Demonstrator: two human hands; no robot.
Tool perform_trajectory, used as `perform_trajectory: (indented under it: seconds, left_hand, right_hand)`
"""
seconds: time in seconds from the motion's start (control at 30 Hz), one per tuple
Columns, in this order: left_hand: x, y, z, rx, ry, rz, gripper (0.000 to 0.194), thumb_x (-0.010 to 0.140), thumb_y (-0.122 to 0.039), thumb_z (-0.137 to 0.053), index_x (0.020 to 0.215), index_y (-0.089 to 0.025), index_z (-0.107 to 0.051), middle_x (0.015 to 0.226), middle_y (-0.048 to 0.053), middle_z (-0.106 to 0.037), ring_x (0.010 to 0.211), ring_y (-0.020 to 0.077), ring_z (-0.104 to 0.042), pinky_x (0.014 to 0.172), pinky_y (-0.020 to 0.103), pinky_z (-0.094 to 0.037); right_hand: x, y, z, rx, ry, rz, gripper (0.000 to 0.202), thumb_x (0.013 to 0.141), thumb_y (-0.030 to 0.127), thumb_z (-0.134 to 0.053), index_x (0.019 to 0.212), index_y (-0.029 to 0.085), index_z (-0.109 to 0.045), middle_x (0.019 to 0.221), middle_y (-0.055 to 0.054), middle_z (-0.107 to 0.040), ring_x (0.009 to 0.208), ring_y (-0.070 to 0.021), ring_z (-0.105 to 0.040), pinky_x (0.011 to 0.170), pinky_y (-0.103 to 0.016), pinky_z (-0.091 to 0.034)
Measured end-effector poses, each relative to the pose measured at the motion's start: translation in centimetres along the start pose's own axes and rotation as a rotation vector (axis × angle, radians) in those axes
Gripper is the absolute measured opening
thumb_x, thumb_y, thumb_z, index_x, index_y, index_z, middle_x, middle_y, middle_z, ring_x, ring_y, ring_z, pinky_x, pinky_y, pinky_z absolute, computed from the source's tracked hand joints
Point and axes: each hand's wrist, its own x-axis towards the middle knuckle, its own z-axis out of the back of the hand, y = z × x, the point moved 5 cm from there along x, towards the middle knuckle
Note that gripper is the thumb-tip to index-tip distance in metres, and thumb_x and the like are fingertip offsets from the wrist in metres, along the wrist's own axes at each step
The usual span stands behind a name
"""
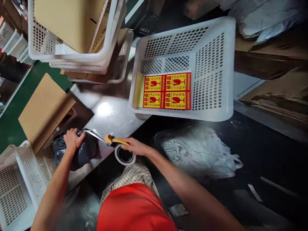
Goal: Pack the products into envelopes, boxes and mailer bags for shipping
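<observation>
My left hand (73, 140) is closed on the top of a bulky black plastic bag (88, 150), which lies on the metal worktop (106, 110). In my right hand (134, 146) is a tape dispenser (109, 140) with a yellow handle, held over the worktop's near edge. Its large tape roll (117, 158) hangs just below my fingers. A narrow strip of tape (95, 135) runs taut from the dispenser to the bag beside my left thumb. What the bag contains is hidden.
A white basket (211, 110) holding red and yellow fragile-label sheets (166, 91) stands ahead. Stacked baskets (72, 57) with cardboard are at upper left. A cardboard box (45, 112) stands beyond the bag, more baskets (14, 192) at lower left. Crumpled plastic (199, 154) lies right.
</observation>
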Motion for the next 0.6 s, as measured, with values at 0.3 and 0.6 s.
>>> perform_trajectory:
  seconds: [0.3, 0.6]
  left_hand:
    - [0.1, 1.1, -0.7, -0.149, 0.021, 0.253, 0.061, 0.097, -0.059, -0.040, 0.130, -0.019, -0.071, 0.125, 0.021, -0.076, 0.118, 0.0422, -0.069, 0.097, 0.056, -0.050]
    - [-0.1, 1.1, -1.1, -0.233, 0.026, 0.347, 0.060, 0.098, -0.062, -0.039, 0.116, -0.021, -0.079, 0.117, 0.021, -0.080, 0.114, 0.0421, -0.073, 0.098, 0.057, -0.049]
  right_hand:
    - [-5.1, -3.8, -17.1, 0.208, -0.107, -0.024, 0.075, 0.092, 0.063, -0.067, 0.156, 0.024, -0.056, 0.160, -0.012, -0.056, 0.148, -0.0357, -0.053, 0.129, -0.056, -0.033]
    - [3.8, -0.5, -20.4, 0.172, 0.478, -0.369, 0.045, 0.078, 0.049, -0.078, 0.107, 0.015, -0.083, 0.093, -0.009, -0.082, 0.066, -0.0188, -0.072, 0.054, -0.024, -0.054]
